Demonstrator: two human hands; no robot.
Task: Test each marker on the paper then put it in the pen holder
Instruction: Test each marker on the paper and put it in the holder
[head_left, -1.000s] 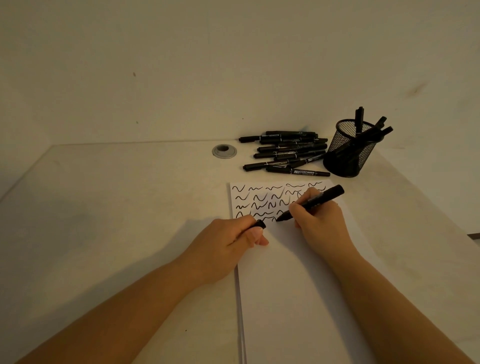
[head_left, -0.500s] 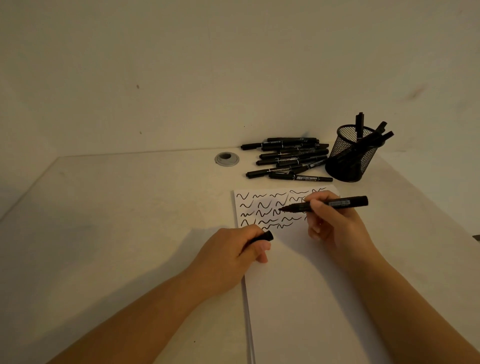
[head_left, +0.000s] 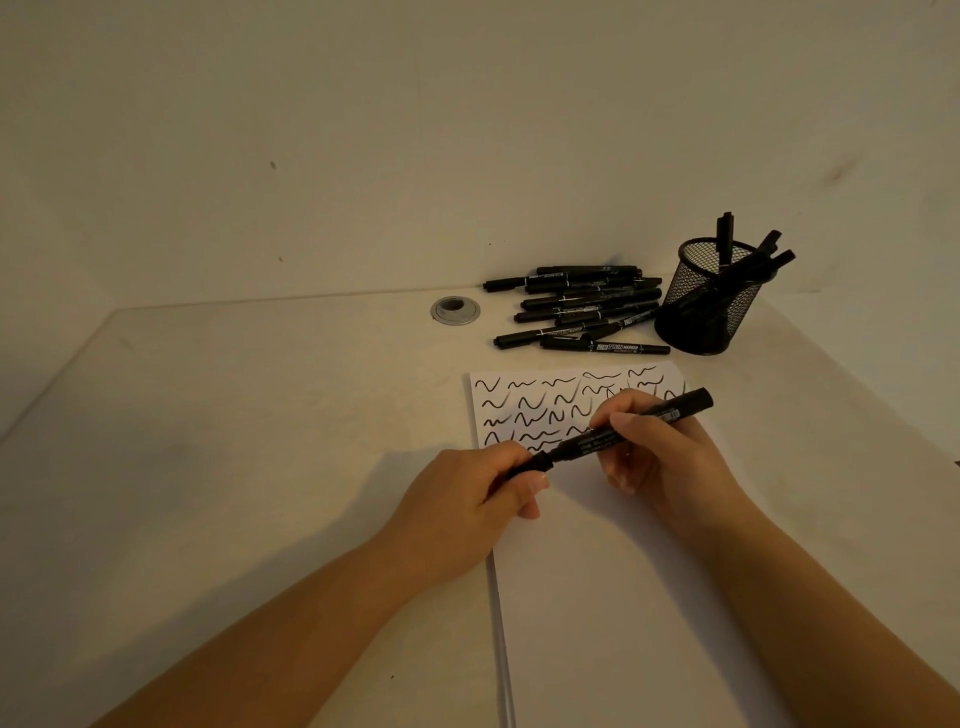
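Marker (head_left: 631, 426) sits pinched in your right hand (head_left: 657, 452) above the paper (head_left: 597, 571), tip meeting the cap (head_left: 527, 466) your left hand (head_left: 467, 499) grips, likely for recapping. Pen holder (head_left: 709, 299) stands behind, holding 3 or more.

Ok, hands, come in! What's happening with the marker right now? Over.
Right hand grips marker over paper. Left hand pinches cap at its tip. Pen holder behind, path open.
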